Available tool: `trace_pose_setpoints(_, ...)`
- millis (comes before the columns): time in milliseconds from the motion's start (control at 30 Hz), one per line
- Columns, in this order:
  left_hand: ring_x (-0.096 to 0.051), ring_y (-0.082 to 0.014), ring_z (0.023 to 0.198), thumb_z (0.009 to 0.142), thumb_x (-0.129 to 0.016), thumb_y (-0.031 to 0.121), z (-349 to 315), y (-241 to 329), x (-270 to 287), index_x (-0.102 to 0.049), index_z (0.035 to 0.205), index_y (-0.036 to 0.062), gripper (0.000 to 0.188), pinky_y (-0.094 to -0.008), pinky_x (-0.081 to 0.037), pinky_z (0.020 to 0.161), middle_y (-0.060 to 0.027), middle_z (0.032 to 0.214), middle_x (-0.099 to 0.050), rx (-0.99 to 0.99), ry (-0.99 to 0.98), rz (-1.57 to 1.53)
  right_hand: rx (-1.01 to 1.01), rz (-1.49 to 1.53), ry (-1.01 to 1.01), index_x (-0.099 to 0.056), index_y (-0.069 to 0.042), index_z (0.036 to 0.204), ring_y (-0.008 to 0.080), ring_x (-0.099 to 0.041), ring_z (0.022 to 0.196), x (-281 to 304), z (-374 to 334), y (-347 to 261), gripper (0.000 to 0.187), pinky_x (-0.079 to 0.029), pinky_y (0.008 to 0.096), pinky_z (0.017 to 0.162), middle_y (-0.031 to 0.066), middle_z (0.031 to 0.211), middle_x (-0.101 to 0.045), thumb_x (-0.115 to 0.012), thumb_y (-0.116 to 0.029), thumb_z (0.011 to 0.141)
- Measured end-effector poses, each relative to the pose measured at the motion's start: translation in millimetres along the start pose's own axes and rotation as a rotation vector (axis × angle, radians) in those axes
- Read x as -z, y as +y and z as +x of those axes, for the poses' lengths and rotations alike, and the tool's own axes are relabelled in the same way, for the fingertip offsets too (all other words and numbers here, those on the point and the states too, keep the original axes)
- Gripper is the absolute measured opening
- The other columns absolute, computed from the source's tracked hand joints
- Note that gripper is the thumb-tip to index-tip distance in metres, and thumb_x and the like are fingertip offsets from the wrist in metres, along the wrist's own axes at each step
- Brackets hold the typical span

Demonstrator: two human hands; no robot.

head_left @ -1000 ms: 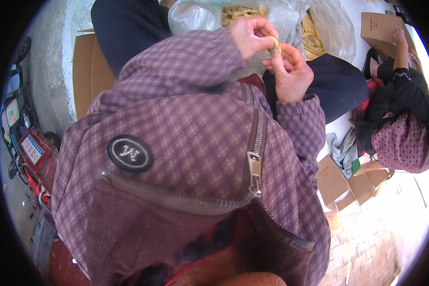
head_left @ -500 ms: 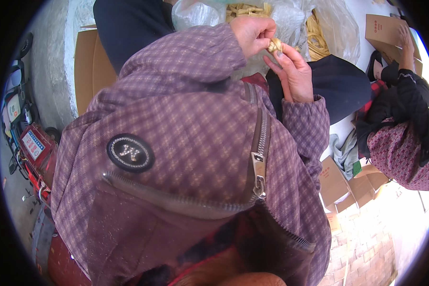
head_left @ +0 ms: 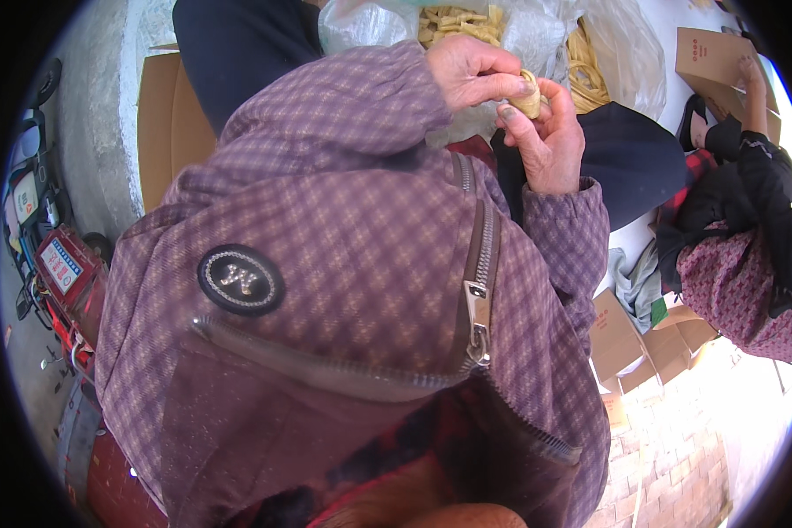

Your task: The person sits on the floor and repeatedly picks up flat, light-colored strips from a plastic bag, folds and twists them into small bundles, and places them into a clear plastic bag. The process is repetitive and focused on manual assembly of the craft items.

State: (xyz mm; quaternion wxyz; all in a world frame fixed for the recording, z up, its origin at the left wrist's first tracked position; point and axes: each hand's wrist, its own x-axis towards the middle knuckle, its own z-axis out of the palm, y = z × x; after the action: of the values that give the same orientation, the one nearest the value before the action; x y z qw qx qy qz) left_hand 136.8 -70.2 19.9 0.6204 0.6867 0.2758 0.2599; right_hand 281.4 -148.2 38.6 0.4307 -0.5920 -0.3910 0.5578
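Note:
My left hand (head_left: 471, 72) and my right hand (head_left: 550, 145) meet in front of me at the top of the view. Between their fingertips is a small yellow-tan rolled strip (head_left: 527, 100), bent into a loop at its upper end. Left thumb and fingers pinch it from the upper left, while the right fingers curl round its lower right side. Just beyond, long yellow strips (head_left: 585, 72) lie in a clear plastic bag (head_left: 634, 62). Short yellow rolled pieces (head_left: 459, 25) lie heaped behind my left hand. What the strips are made of I cannot tell.
An open cardboard box (head_left: 174, 123) stands at my left. On the right, a person in dark clothes (head_left: 739, 202) reaches to a cardboard box (head_left: 713, 55). More cartons (head_left: 620, 339) lie below them. A red vehicle (head_left: 62, 264) is parked at far left.
The strip piece has turned and shows a longer rolled shape with a loop. Both hands have shifted slightly right, and the right fingers have curled in closer round it.

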Motion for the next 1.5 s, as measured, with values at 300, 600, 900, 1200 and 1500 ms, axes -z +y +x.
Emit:
trace_pose_setpoints(300, -0.02, -0.0037, 0.033, 0.091, -0.047, 0.031, -14, 25, 15, -0.038, 0.059, 0.0149, 0.037, -0.0206, -0.021, 0.037, 0.0076, 0.043, -0.032, 0.598, 0.017, -1.158, -0.041, -0.047, -0.019, -0.061, 0.0, 0.095, 0.0012, -0.042, 0.053, 23, -26, -15, 0.013, -0.03, 0.0154, 0.047, -0.0025, 0.063, -0.052, -0.057, -0.006, 0.085)
trace_pose_setpoints(600, -0.036, -0.0031, 0.042, 0.092, -0.046, 0.032, -22, 28, 14, -0.05, 0.086, 0.0081, 0.025, -0.0192, -0.029, 0.041, 0.0019, 0.066, -0.05, 0.587, 0.057, -0.938, 0.159, -0.292, 0.106, -0.061, 0.002, 0.098, 0.0063, -0.051, 0.061, 25, -40, 0, 0.017, -0.04, 0.0186, 0.055, 0.0022, 0.073, -0.058, -0.059, -0.001, 0.082)
trace_pose_setpoints(900, -0.041, -0.0019, 0.053, 0.076, -0.067, 0.016, -13, 17, 2, -0.062, 0.088, 0.0075, 0.015, -0.0174, -0.03, 0.047, 0.0038, 0.067, -0.054, 0.354, 0.05, -0.44, 0.161, -0.312, -0.014, -0.06, 0.002, 0.098, 0.0057, -0.051, 0.061, 14, -23, -7, 0.016, -0.041, 0.0199, 0.055, 0.0021, 0.067, -0.056, -0.058, -0.002, 0.083)
trace_pose_setpoints(1200, -0.041, -0.0029, 0.049, 0.078, -0.066, 0.013, -27, 21, 9, -0.061, 0.087, 0.0053, 0.013, -0.0178, -0.03, 0.046, 0.002, 0.07, -0.055, 0.449, 0.174, -0.626, -0.018, -0.26, -0.138, -0.061, 0.0, 0.097, 0.0052, -0.049, 0.057, 12, -29, -24, 0.014, -0.04, 0.0191, 0.052, 0.0007, 0.066, -0.054, -0.057, -0.003, 0.083)
trace_pose_setpoints(1500, -0.048, -0.0043, 0.051, 0.083, -0.06, 0.013, 38, 61, 90, -0.061, 0.091, 0.0059, 0.011, -0.0167, -0.035, 0.047, 0.002, 0.066, -0.054, 0.062, 0.442, -0.39, 0.508, -0.662, -0.012, -0.061, -0.004, 0.096, 0.0166, -0.056, 0.057, 14, 98, -100, 0.016, -0.045, 0.0263, 0.053, 0.0084, 0.073, -0.059, -0.061, -0.007, 0.08)
